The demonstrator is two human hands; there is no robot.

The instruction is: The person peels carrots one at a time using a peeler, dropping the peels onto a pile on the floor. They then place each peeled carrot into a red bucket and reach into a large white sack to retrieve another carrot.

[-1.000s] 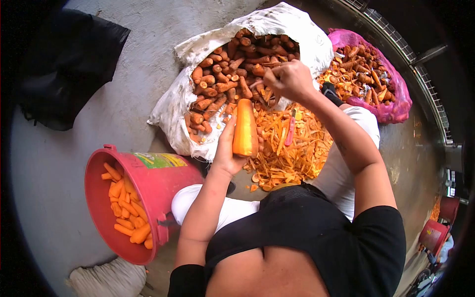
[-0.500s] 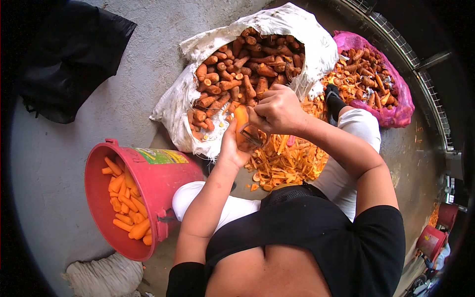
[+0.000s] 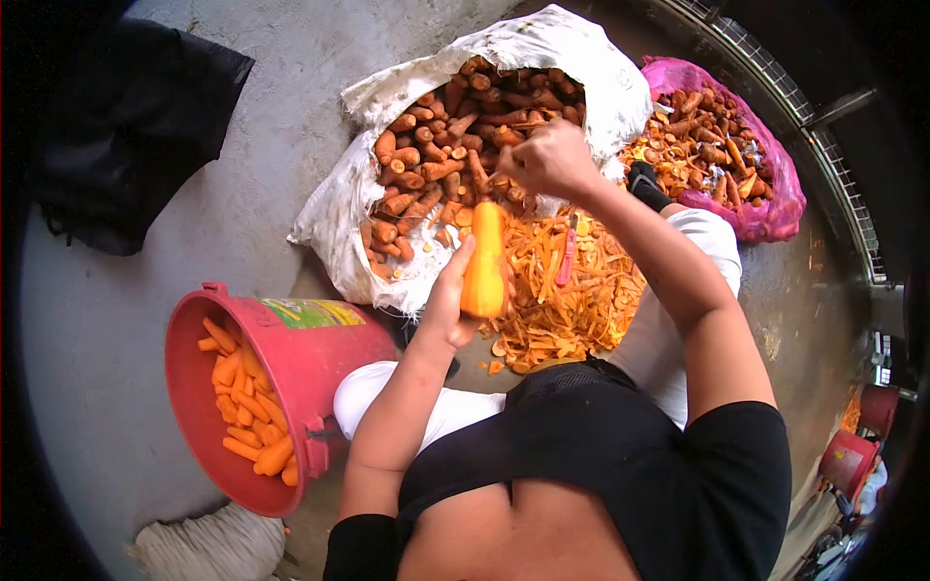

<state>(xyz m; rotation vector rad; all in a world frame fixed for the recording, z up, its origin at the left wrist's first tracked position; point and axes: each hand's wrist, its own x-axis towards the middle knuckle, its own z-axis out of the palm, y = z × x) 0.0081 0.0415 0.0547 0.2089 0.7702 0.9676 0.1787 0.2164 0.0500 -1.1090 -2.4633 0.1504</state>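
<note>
My left hand (image 3: pixel 449 302) is closed around the lower part of a thick, peeled carrot (image 3: pixel 485 261), which stands nearly upright with its narrow end away from me. Beyond the carrot's tip, my right hand (image 3: pixel 552 160) is closed in a fist, raised in front of the sack. It grips a peeler, smeared by motion now but plain in the earlier view. Carrot peelings (image 3: pixel 572 315) lie heaped below my hands, and a knife with a red handle (image 3: pixel 565 268) rests on them. Unpeeled carrots (image 3: pixel 426 160) fill the open white sack (image 3: pixel 334 208) behind.
A tilted red bucket (image 3: pixel 325 339) at left holds peeled carrots (image 3: pixel 252 397). A pink sack (image 3: pixel 790 208) with carrots and scraps stands at the far right. Black cloth (image 3: pixel 145 126) lies on the floor, and a white bundle (image 3: pixel 208 542) sits near the bucket. More red buckets (image 3: pixel 848 460) stand far right.
My right hand has moved up and away from the carrot with the peeler. The carrot shows more fully in my left hand, and the red-handled knife on the peelings has come into view.
</note>
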